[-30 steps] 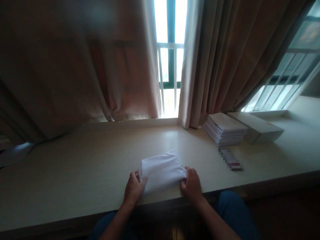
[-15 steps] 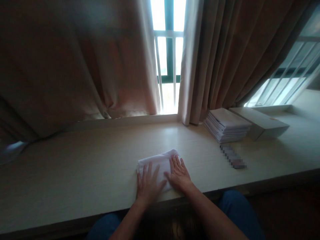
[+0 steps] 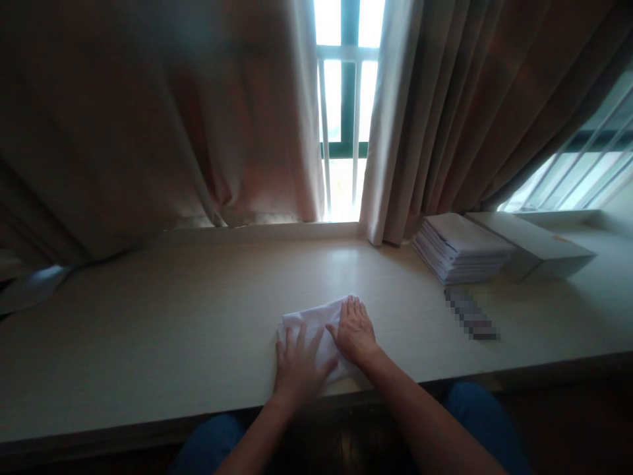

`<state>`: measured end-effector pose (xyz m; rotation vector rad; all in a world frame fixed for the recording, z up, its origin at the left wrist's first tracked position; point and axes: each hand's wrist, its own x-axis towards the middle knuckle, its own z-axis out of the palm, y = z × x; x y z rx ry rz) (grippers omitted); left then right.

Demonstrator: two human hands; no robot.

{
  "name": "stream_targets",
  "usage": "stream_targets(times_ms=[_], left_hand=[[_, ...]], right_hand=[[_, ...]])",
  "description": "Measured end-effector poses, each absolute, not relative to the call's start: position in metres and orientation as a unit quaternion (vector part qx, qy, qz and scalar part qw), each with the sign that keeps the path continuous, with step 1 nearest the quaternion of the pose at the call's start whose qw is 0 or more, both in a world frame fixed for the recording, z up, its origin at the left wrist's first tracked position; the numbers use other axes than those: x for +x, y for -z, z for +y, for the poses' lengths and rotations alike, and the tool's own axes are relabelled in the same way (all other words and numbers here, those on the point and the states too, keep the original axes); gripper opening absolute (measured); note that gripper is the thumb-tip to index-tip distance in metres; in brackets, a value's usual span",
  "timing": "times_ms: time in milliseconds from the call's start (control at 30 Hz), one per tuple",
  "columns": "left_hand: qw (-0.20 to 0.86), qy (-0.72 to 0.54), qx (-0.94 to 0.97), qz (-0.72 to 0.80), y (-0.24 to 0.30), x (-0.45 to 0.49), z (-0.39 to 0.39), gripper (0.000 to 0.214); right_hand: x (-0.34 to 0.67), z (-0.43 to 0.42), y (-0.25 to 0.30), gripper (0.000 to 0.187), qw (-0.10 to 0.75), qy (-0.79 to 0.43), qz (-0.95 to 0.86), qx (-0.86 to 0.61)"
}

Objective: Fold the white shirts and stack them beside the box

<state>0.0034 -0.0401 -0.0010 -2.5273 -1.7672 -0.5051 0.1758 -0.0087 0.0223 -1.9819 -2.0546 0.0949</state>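
A folded white cloth (image 3: pixel 316 315) lies flat on the pale tabletop (image 3: pixel 198 330), close to its front edge. My left hand (image 3: pixel 301 366) rests on the left part of the cloth with its fingers spread. On the right part, my right hand (image 3: pixel 355 333) lies flat, fingers stretched toward the far right corner and thumb out to the side. Both hands cover much of the cloth's near half. Neither hand grips anything.
A stack of folded white cloths (image 3: pixel 459 251) stands at the back right, beside a white box (image 3: pixel 534 247). In front of the stack lies a pixelated flat object (image 3: pixel 472 315). Curtains (image 3: pixel 247 132) hang behind the table, parted at a window (image 3: pixel 343 119).
My right hand has slid slightly forward, toward the cloth's far right corner. My left hand stays spread on the cloth. The view has shifted a little to the left.
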Motion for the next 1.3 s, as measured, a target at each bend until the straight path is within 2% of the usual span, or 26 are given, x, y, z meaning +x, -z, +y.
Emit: stream_targets(times_ms=[333,533,700,867,1000,1300], left_hand=[[0.006,0.152,-0.809,-0.567,0.003,0.004,-0.043,0.077],[-0.054,0.171,-0.787,-0.591,-0.01,-0.001,-0.03,0.069],[-0.041,0.258,-0.635,-0.727,-0.029,-0.031,0.008,0.063],[-0.189,0.222,-0.572,-0.767,-0.03,-0.049,0.032,0.061],[-0.23,0.286,-0.55,-0.75,-0.029,-0.042,0.045,0.058],[-0.421,0.367,-0.479,-0.677,-0.035,-0.025,0.05,0.046]], right_hand=[[0.176,0.013,-0.016,0.089,0.091,-0.062,-0.706,-0.699],[0.174,0.007,-0.016,0.08,0.161,-0.044,-0.678,-0.716],[0.172,0.005,-0.013,0.076,0.175,-0.034,-0.67,-0.72],[0.173,0.006,-0.013,0.074,0.185,-0.029,-0.667,-0.721],[0.174,0.006,-0.014,0.074,0.19,-0.025,-0.668,-0.719],[0.178,0.005,-0.016,0.073,0.206,-0.037,-0.67,-0.712]])
